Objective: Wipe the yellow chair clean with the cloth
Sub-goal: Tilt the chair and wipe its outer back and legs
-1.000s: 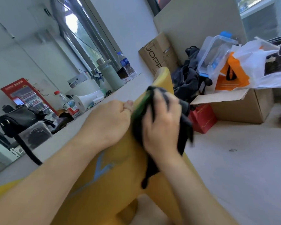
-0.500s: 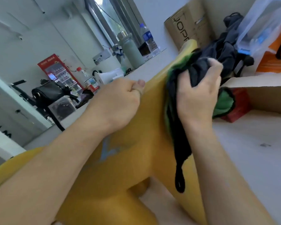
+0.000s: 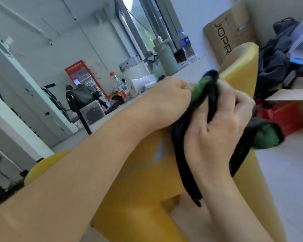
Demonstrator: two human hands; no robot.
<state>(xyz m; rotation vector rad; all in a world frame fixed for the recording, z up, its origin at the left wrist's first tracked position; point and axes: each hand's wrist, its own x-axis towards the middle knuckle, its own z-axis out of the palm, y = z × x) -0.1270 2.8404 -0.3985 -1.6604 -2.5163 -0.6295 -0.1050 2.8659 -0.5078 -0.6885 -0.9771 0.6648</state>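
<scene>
Wiping is the step I am in the middle of: my right hand (image 3: 217, 130) is gripping the cloth (image 3: 206, 102), fingers curled around a bunched fold of it, and I am pressing it against the upper part of the chair (image 3: 147, 180), just below the rounded top edge. My left hand (image 3: 168, 102) is closed in a fist at the chair's edge, touching the cloth's green side; I am probably holding the edge to steady it, though my knuckles are hiding the fingertips and I cannot be sure whether they are pinching the cloth too.

The chair is sitting right in front of me on the pale floor, tilted across the view, its tall back pointing up toward a cardboard box (image 3: 224, 35) by the wall. It is smooth moulded yellow plastic with a dull sheen, and there is a pale bluish mark on the panel beside my right wrist. The cloth is dark on one face and green on the other, with a long black strip hanging down over the yellow panel and another lobe flopping out to the right.

Next, I am judging, I need to gather the loose tails into my palm so they are not dragging, then work the pad down the panel toward that bluish mark while my left hand is bracing the chair against the push.
</scene>
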